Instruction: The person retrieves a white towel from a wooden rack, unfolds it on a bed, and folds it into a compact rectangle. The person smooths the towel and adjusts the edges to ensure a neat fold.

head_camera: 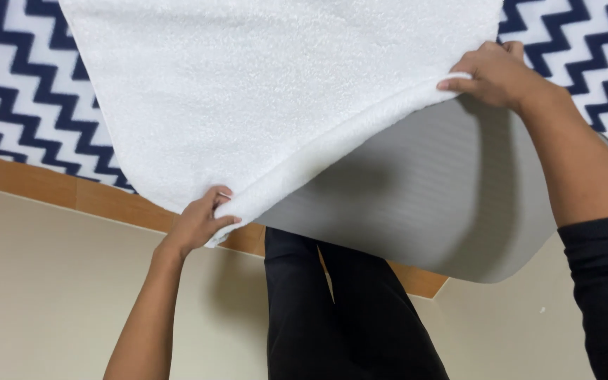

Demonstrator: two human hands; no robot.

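Fingertips of the left hand (202, 222) pinch the near corner of a white towel (262, 91), thumb and forefinger pressed together on the hem. The right hand (490, 74) nips the same folded edge farther along, fingers closed over it. Between the two grips the edge runs on a slant, rising from the lower left hand to the higher right one. The towel spreads away from both hands across a navy-and-white zigzag cover (15, 91). Beneath the lifted fold lies a pale grey mat (445, 204); dark trousers (332, 317) stand below.
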